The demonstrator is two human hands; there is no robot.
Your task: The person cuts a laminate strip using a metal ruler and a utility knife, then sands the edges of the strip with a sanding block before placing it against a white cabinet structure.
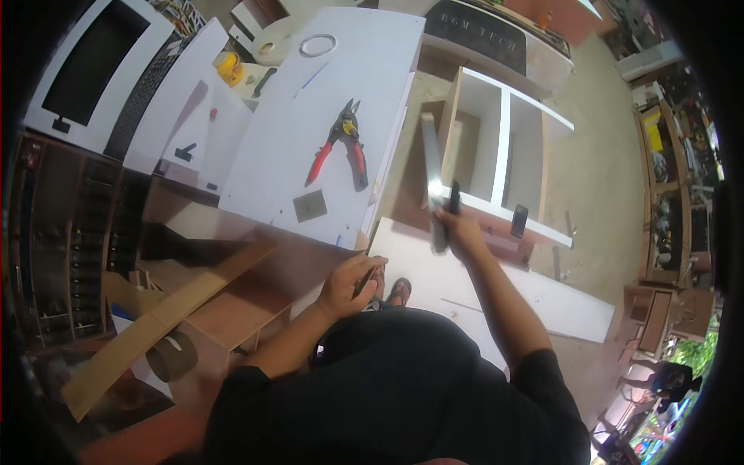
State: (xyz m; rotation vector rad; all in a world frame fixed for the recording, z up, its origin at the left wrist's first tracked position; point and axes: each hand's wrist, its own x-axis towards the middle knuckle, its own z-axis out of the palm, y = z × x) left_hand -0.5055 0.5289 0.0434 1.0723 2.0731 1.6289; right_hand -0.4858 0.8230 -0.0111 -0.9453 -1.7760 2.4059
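My right hand [463,235] is closed round a flat, shiny metal strip [433,155], held out over the floor beside the white cabinet frame. A short black piece [455,192] sticks up by the same fingers; its kind is unclear. Near the board's front edge, my left hand [346,288] has its fingers curled round a thin dark object [363,284], mostly hidden. On the white board [263,155] lie red-handled tin snips [346,138] with spread handles, a small grey square plate [311,205], a thin blue stick [311,80] and a pale ring [318,45].
A white open cabinet frame [504,147] stands to the right, with a black phone-like object [519,221] on its near rail. A long white panel [573,306] lies below it. Left are a brown strip [167,325] and a computer [97,62]. People [670,381] are far right.
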